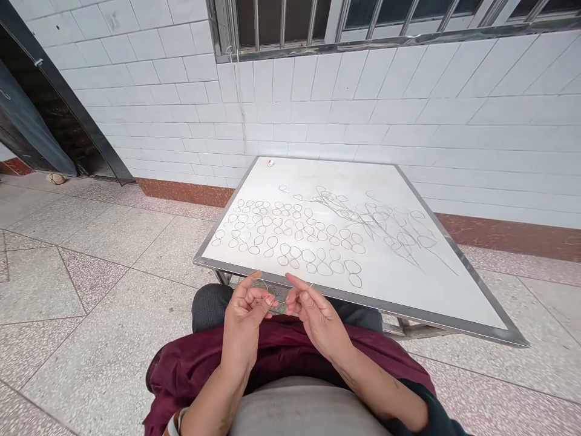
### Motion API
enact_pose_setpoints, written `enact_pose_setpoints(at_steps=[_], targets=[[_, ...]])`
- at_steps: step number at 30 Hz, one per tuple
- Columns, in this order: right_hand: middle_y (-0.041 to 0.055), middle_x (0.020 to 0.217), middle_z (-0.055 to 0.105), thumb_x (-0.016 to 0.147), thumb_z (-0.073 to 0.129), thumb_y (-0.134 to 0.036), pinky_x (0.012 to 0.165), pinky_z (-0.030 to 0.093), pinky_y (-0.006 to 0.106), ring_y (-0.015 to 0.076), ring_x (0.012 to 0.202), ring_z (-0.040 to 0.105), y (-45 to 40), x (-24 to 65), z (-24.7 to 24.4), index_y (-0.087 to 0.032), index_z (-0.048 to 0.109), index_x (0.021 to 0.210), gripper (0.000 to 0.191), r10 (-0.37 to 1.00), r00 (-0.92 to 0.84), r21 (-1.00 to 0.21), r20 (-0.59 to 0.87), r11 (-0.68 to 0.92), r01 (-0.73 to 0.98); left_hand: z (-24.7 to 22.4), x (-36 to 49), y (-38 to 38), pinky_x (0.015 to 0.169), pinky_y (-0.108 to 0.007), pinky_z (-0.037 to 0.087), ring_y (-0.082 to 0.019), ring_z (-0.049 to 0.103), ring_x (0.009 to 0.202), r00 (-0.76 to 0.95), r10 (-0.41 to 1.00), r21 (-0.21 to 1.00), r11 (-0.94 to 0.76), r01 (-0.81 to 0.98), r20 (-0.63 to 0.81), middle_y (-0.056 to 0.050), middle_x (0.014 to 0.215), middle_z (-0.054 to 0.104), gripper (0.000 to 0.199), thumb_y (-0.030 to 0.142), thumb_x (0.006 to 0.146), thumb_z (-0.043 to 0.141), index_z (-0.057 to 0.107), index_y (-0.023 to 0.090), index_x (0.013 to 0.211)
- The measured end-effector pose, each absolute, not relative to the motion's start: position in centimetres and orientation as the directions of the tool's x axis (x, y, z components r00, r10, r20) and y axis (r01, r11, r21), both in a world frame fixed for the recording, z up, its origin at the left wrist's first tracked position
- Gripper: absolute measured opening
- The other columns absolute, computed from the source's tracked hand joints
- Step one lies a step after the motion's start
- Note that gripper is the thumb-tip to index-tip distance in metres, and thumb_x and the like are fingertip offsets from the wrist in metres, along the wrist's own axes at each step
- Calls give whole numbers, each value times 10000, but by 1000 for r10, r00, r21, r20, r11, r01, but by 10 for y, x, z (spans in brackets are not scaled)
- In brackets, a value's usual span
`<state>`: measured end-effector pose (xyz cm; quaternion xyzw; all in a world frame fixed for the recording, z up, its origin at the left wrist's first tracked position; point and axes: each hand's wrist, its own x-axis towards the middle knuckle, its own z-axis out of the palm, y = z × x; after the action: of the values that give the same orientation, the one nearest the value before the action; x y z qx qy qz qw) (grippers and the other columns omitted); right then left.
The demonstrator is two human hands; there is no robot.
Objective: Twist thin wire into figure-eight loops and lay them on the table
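Between my two hands runs a thin wire (pixel 281 303), curved into a partial loop by the left fingers. My left hand (pixel 247 309) pinches it between thumb and fingers, with the index finger raised. My right hand (pixel 315 312) pinches the other side, index finger stretched out, and a bit of wire shows above those fingers. Both hands are held over my lap, just in front of the near edge of a white-topped table (pixel 454 303). On it lie many wire figure-eight shapes (pixel 294 257) in rough rows on the left and middle.
Longer loose wires (pixel 358 212) lie tangled across the table's back and right. A small red-and-white object (pixel 271 163) sits at the far left corner. Behind stands a white tiled wall (pixel 318 121) with a barred window (pixel 363 24). A dark doorway (pixel 59 121) is at left.
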<state>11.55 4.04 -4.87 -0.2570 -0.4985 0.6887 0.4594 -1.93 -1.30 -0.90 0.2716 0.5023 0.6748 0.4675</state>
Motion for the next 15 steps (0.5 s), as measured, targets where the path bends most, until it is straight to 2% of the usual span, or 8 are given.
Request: enact_pose_setpoints(at_steps=[3,8,15], targets=[[17,835,573,934,512,-454,799,457,319,162,806,535,41,116,-42,-285,587,1241,358,890,-450,-930,78,-99,-355,-7,-17,-13,599,-211,440,-123,599,710,-433,896,928,-77,-365,-96,12,751,642,481,266,732,754,595,213,1184],[-4,756,572,919,548,-441,814,451,312,154,790,536,44,114,-43,-269,632,1050,232,895,-443,-897,58,-148,-416,-3,-13,-12,579,-204,432,-123,591,718,-431,897,918,-87,-387,-97,12,749,648,509,252,730,755,574,215,1205],[15,785,573,951,474,-456,852,451,362,174,817,554,46,121,-43,-258,598,1216,353,874,-480,-955,76,-75,-287,2,-23,-10,518,-210,444,-145,596,676,-385,912,957,24,-289,-139,10,690,646,578,273,686,776,573,191,1221]])
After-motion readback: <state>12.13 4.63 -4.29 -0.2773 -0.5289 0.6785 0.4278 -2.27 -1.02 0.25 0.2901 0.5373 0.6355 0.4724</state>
